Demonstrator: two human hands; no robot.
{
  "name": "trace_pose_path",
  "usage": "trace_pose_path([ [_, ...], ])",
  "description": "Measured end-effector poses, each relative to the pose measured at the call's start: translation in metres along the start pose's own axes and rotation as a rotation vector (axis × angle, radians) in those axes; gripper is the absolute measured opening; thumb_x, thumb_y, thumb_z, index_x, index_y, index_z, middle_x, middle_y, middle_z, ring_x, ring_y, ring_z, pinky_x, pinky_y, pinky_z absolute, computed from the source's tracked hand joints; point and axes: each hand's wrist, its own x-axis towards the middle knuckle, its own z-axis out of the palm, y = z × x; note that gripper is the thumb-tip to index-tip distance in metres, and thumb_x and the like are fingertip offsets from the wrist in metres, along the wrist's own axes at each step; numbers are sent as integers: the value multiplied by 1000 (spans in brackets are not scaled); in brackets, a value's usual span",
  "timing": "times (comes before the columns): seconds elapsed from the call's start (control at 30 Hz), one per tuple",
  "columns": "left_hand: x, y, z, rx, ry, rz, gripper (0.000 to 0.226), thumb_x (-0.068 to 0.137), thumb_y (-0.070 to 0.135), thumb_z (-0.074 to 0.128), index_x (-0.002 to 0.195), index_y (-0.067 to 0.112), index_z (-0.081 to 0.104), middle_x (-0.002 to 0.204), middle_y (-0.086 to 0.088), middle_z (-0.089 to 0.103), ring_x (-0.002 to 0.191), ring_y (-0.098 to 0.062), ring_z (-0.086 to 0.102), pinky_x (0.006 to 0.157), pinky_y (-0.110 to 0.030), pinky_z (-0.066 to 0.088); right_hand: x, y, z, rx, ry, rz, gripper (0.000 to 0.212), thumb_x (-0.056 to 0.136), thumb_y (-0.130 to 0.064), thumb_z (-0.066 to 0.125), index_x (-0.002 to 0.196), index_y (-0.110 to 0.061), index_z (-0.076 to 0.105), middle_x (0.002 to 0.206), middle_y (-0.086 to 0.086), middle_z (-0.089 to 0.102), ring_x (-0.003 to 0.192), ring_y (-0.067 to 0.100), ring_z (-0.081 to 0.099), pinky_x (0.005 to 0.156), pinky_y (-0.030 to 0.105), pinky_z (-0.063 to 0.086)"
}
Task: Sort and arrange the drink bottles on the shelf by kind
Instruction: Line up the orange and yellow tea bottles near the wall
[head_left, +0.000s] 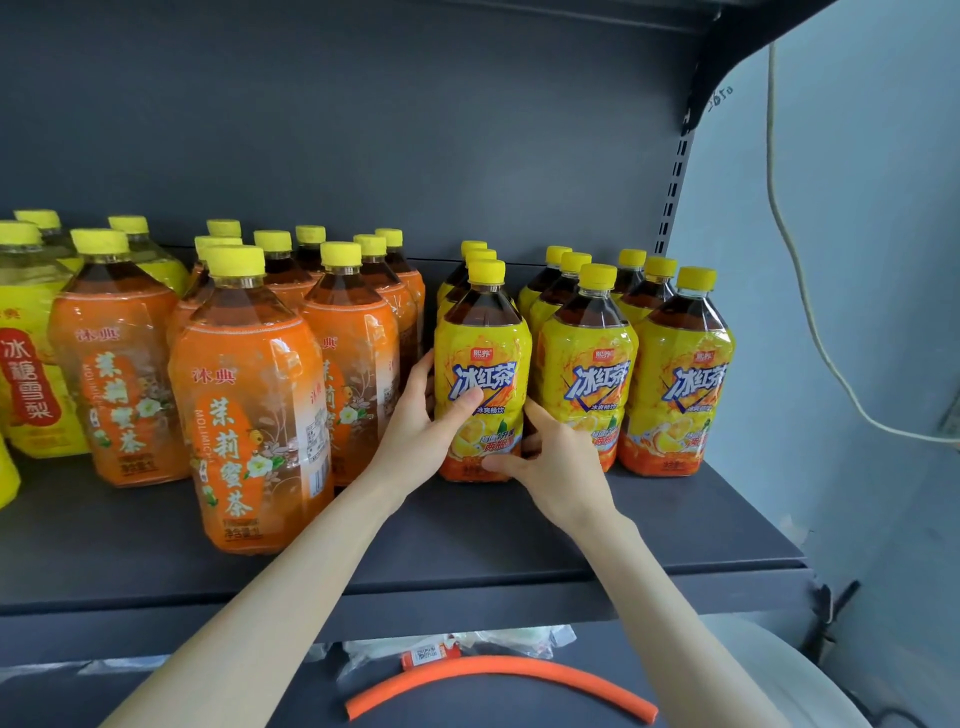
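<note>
left hand (418, 426) grips yellow iced-tea bottle (483, 364), thumb across label | right hand (553, 457) grips same bottle low | bottle upright on shelf (467, 561), beside orange-label bottles (249, 405)

On the dark shelf (467, 545), both hands hold the front yellow-labelled bottle (483, 364) of the leftmost of three rows of its kind. The left hand (421, 431) wraps its left side, thumb on the label. The right hand (550, 457) grips low on its right side. Just to the left stand orange-labelled bottles (249, 395), one set forward. Below the shelf lies an orange tube (498, 675).
</note>
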Motion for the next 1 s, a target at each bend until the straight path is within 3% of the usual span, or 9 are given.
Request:
trace_pose_path([
  [0.23,5,-1,1,28,2,-13,65,88,36,61,145,27,30,130,12,51,111,0,53,88,-19,48,3,0,3,-9,67,1,71,75,-39,79,136,-20,50,110,3,70,94,22,65,79,31,53],
  [0.3,7,0,3,30,14,-15,65,88,35,61,144,27,29,131,10,50,115,-6,51,94,-28,48,4,0,4,-11,67,0,69,76,-38,79,135,-19,50,110,4,70,94,22,65,80,32,53],
  [0.4,8,-1,3,34,13,-28,67,87,38,62,144,29,29,131,10,50,115,-6,51,94,-27,48,6,1,3,-40,56,-2,69,76,-39,78,136,-19,49,108,5,69,92,23,65,79,36,55],
  [0.53,10,-2,2,-110,25,-96,83,77,60,64,146,30,29,135,9,52,118,-4,52,94,-26,46,2,3,3,-26,88,-20,73,75,-43,78,138,-23,48,95,2,71,85,20,65,75,32,54],
  [0.6,16,1,4,-199,72,-136,74,77,71,52,141,36,39,133,13,54,117,-3,53,98,-30,44,1,5,4,-40,105,-31,75,75,-44,78,140,-23,46,89,2,72,84,20,66,75,32,53],
  [0.67,26,3,7,-280,153,-165,47,82,73,41,119,46,55,117,18,63,106,0,59,92,-30,48,1,6,4,-48,103,-35,77,76,-45,77,142,-23,44,89,2,72,83,19,66,73,29,52],
  [0.73,33,4,13,-289,194,-192,34,87,70,33,100,51,58,97,26,66,90,6,63,78,-23,50,0,7,4,-36,100,-33,79,76,-47,76,143,-24,42,90,1,72,82,17,66,70,24,49],
  [0.83,36,5,20,-301,131,-222,46,89,71,22,98,47,61,91,23,69,85,2,67,66,-19,52,0,8,5,-22,104,-40,79,76,-48,76,144,-25,41,93,1,71,82,16,66,70,23,49],
  [1.0,42,-3,20,-286,101,-222,56,87,73,19,104,43,63,97,17,70,88,-3,68,69,-22,53,0,9,6,2,118,-36,78,76,-47,76,143,-25,44,92,0,71,81,15,65,67,20,45],
])
